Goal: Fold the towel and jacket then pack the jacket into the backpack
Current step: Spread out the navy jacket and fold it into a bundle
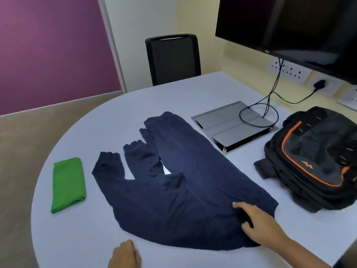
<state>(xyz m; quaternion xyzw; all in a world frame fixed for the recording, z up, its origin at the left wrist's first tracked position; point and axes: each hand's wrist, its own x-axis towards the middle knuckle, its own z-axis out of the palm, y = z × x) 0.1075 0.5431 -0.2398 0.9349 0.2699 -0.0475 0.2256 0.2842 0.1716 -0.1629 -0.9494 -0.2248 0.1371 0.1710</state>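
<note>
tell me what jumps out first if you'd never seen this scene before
The big dark navy knit jacket sprawls across the middle of the round pale table, sleeves pointing to the far left, with the right hand resting on its near edge. To its left lies a bright green folded towel; to the right sits a black backpack with orange piping.

Left hand cut off by bottom edge; fingers not visible. Backpack runs past right edge. Screen cropped at top and right. Right hand covers part of jacket's near edge. Chair base hidden behind table.
</note>
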